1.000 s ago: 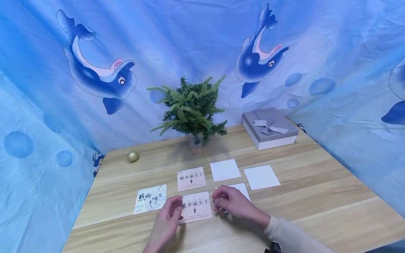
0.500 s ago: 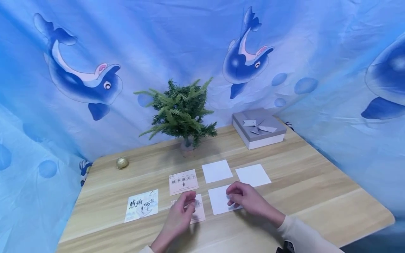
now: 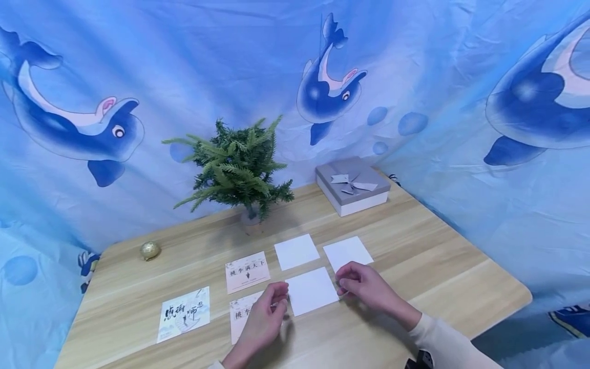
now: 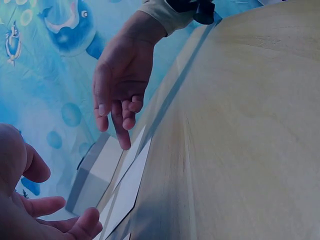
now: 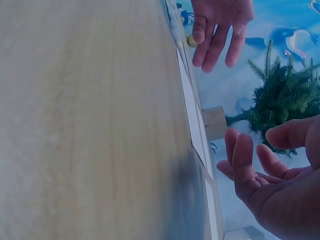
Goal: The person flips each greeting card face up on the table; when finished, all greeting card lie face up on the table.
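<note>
Blank white card point(image 3: 312, 291), the nearest of three, lies flat on the wooden table point(image 3: 461, 292). From my remote post I see the left hand point(image 3: 265, 318) beside its left edge, overlapping the lower pink printed card point(image 3: 238, 315) in view, and the right hand point(image 3: 364, 288) beside its right edge. Both are empty, fingers loosely bent. To handle this card well, I'd keep fingertips low and work both edges evenly, lest thin stock skid or bend. Against half a second ago, my head view has swung right, and the right hand no longer covers the card.
</note>
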`<state>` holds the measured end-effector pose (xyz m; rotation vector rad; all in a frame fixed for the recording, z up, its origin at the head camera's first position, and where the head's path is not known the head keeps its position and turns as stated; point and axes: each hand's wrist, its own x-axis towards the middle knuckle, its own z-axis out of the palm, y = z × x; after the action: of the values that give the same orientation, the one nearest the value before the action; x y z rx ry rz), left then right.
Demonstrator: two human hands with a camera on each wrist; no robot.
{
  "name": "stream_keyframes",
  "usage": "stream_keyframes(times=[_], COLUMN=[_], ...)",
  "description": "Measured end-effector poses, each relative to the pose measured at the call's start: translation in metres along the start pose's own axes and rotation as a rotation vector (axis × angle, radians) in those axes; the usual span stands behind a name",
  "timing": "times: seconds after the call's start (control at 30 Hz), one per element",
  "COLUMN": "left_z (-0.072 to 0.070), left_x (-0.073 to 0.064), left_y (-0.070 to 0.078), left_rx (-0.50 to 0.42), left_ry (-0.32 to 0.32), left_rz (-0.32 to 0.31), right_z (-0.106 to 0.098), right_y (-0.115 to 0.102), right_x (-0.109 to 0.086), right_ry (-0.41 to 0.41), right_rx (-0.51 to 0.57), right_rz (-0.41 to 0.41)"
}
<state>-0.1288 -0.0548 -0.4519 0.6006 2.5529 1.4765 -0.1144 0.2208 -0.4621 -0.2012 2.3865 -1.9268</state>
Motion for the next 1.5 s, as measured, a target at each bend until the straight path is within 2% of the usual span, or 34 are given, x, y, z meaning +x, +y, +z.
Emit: stream_keyframes(times=[0.13,0.3,0.4,0.57,0.73,1.13,1.3,1.5], left_z=[0.001,0.002,0.005,0.011,0.013,0.015,0.015,0.014], left_x=[-0.001,0.000,-0.001,-0.002,-0.004,-0.006,-0.006,-0.007], left_y=[0.001,0.001,0.001,-0.001,0.000,0.000,0.001,0.002], left_rx=[-0.009,-0.016,-0.018,-0.022,-0.023,-0.083,-0.141,-0.210], left_ry=[0.008,-0.009,-0.019,-0.014,-0.008,0.025,0.046,0.079], left_rz=[-0.011,-0.039,-0.028,-0.009,-0.028,-0.023,-0.024,-0.035], right_z=[-0.002,-0.002,-0.001,0.003,0.009,0.013,0.014,0.015], right_y=[0.003,0.002,0.001,0.001,0.001,0.002,0.002,0.001], right_x=[0.001,0.001,0.002,0.004,0.002,0.000,0.000,0.001], right_ry=[0.017,0.063,0.075,0.052,0.022,0.035,0.053,0.085], right_rx=[-0.040,-0.205,-0.283,-0.325,-0.343,-0.325,-0.325,-0.272], right_rz=[-0.008,0.008,0.020,-0.004,-0.041,-0.060,-0.055,-0.057])
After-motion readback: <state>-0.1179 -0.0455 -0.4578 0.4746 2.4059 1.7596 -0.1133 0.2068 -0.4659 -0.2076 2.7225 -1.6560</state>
